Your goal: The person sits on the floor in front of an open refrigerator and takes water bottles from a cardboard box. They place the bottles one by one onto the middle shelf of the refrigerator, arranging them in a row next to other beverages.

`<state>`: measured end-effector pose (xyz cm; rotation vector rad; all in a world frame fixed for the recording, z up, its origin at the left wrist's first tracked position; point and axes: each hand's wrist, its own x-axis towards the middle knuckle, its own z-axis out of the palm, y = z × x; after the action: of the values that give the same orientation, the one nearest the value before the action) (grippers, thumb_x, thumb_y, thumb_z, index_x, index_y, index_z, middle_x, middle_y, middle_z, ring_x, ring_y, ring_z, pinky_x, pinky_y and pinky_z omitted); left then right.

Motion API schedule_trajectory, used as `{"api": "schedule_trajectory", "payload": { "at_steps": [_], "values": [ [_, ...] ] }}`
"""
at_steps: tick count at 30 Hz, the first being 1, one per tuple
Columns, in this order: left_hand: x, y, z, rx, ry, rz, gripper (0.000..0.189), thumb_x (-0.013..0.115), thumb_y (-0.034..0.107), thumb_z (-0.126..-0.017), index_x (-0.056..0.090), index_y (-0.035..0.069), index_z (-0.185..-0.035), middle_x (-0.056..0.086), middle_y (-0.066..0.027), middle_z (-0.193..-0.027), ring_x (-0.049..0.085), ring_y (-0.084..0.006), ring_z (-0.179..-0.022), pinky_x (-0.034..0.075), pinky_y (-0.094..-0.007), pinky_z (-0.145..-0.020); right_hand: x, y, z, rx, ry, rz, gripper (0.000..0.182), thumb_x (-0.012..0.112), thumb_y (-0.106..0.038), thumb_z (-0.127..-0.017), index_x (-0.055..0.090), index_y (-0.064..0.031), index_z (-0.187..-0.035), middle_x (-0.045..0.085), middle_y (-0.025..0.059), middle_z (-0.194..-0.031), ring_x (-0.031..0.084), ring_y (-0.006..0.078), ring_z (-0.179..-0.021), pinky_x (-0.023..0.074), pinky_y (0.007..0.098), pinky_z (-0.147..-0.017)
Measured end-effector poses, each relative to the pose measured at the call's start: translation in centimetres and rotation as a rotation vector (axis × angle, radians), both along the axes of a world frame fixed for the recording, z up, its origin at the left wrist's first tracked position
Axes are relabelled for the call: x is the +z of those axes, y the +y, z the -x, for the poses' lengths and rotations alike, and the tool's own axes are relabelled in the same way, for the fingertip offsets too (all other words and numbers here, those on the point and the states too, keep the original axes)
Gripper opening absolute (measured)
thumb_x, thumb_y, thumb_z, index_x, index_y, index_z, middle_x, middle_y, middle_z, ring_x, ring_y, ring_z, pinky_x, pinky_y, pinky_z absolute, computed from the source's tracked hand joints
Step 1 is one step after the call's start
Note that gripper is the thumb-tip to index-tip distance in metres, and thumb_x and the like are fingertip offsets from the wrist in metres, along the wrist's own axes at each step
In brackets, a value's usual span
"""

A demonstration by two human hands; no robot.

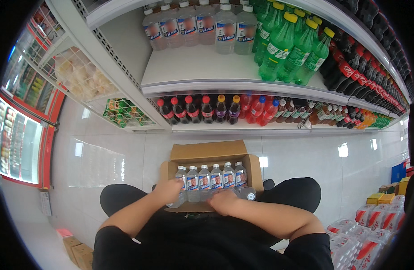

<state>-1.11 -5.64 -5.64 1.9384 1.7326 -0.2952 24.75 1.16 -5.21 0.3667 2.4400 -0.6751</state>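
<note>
An open cardboard box [207, 150] sits on the floor between my knees. Clear plastic bottles with white caps and blue labels [204, 182] stand in it in rows. At the box's left end, my left hand [169, 191] is closed around an upright bottle [176, 204], covering much of its label. My right hand [224, 201] is at the near side of the box, gripping a clear bottle [246, 193] that lies on its side with its base towards the right. The fingers hide that bottle's other end.
Ahead stands a shelf [200, 67] with matching clear bottles [225, 30], green soda bottles [277, 47] and cola bottles [355, 74]. Lower down are more drinks [190, 109]. A wire rack [82, 74] and red-framed fridge [45, 155] are left; shrink-wrapped bottle packs [355, 243] stand right.
</note>
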Motion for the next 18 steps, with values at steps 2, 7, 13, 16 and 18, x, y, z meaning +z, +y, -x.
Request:
{"api": "schedule_trajectory", "payload": {
  "at_steps": [2,7,13,16,18],
  "values": [
    [0.5,-0.6,-1.0,-0.018,0.097,0.199,0.033,0.061,0.028,-0.094,0.066,0.007,-0.119,0.072,-0.0153,-0.103,0.072,-0.0359,-0.101,0.057,-0.0517,-0.079,-0.1,0.1,-0.1,-0.018,0.007,-0.003,0.035,0.062,-0.019,-0.094,0.066,-0.0129,-0.128,0.07,0.0173,-0.124,0.068,0.0356,-0.117,0.0569,0.0489,-0.091],
    [0.3,-1.2,-1.3,-0.059,0.204,0.295,0.045,0.067,0.041,-0.091,0.069,0.008,-0.121,0.073,-0.0124,-0.112,0.072,-0.0327,-0.106,0.059,-0.0455,-0.084,0.0,0.3,0.2,-0.052,-0.029,0.025,0.033,0.061,-0.021,-0.095,0.064,-0.0117,-0.127,0.072,0.0168,-0.117,0.071,0.0365,-0.109,0.0572,0.0503,-0.088],
    [-2.1,-2.7,-0.4,-0.09,0.269,0.434,0.038,0.074,0.028,-0.087,0.071,0.009,-0.12,0.073,-0.0098,-0.118,0.072,-0.0314,-0.11,0.06,-0.0446,-0.082,0.7,0.2,0.7,-0.077,-0.039,0.025,0.033,0.06,-0.022,-0.095,0.063,-0.0111,-0.126,0.073,0.0165,-0.113,0.072,0.0363,-0.106,0.0567,0.0516,-0.087],
    [-2.3,-2.4,-0.5,-0.138,0.25,0.381,0.03,0.075,0.025,-0.085,0.075,0.008,-0.11,0.075,-0.0109,-0.114,0.074,-0.0312,-0.104,0.06,-0.0465,-0.078,0.0,-0.7,0.5,-0.126,0.012,-0.103,0.035,0.059,-0.022,-0.096,0.063,-0.0094,-0.128,0.074,0.0176,-0.111,0.073,0.0362,-0.105,0.0563,0.0523,-0.086],
    [-1.4,-1.6,-0.4,-0.207,0.231,0.34,0.026,0.075,0.023,-0.085,0.076,0.007,-0.105,0.076,-0.0104,-0.111,0.075,-0.0316,-0.1,0.06,-0.0466,-0.076,-0.4,-1.5,0.8,-0.135,-0.006,-0.182,0.031,0.059,-0.02,-0.097,0.065,-0.0103,-0.126,0.075,0.0135,-0.114,0.073,0.0323,-0.108,0.0565,0.0475,-0.081]
  ]
}}
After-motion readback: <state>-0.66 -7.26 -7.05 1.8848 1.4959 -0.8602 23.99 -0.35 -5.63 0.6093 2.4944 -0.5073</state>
